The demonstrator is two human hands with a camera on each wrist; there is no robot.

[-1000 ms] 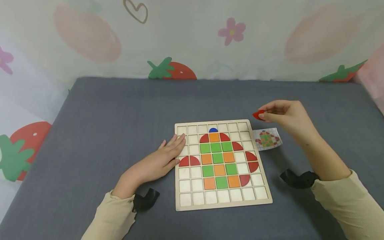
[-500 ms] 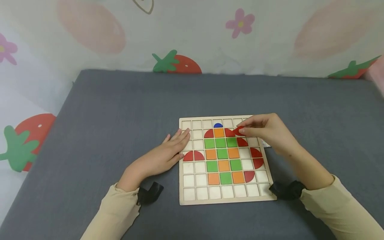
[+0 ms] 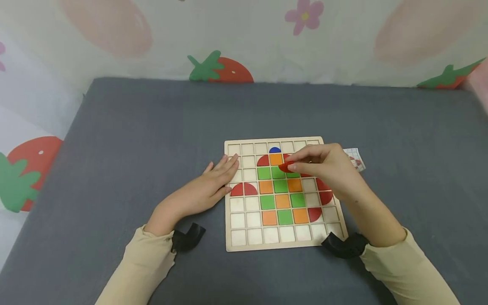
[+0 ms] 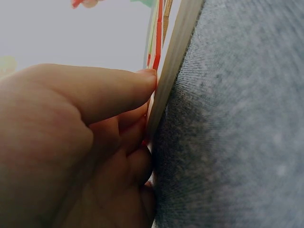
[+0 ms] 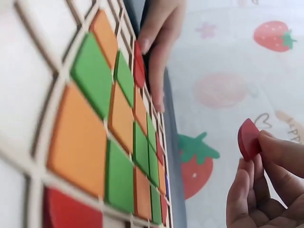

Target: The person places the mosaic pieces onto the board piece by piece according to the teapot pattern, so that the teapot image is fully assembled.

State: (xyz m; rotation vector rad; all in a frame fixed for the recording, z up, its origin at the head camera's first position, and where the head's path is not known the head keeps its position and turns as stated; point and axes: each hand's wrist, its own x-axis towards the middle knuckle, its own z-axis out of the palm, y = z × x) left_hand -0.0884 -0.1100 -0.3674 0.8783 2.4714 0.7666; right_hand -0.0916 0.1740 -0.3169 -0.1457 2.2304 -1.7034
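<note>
A wooden grid board [image 3: 286, 247] lies on the cloth, with green and orange square tiles, red quarter-circle tiles and a blue half-circle tile [image 3: 275, 150] in its cells. At the board's left edge rests my left hand [image 3: 203, 188], fingers extended over the rim; its thumb touches the edge in the left wrist view. My right hand [image 3: 324, 163] pinches a red quarter-circle tile [image 5: 248, 139] between thumb and fingers. In the right wrist view that tile is held up off the board. The right hand covers part of the board's upper right cells.
A small printed pattern card [image 3: 355, 159] lies beside the board's right edge, partly behind the right hand. Grey cloth [image 3: 152, 118] covers the table. Behind it hangs a light curtain [image 3: 339, 46] with strawberries and flowers. Black straps [image 3: 345, 245] sit at both wrists.
My right hand has moved left from beyond the board's right side to over its upper middle, still pinching the red tile. My left hand has stayed on the board's edge. The head view has shifted slightly.
</note>
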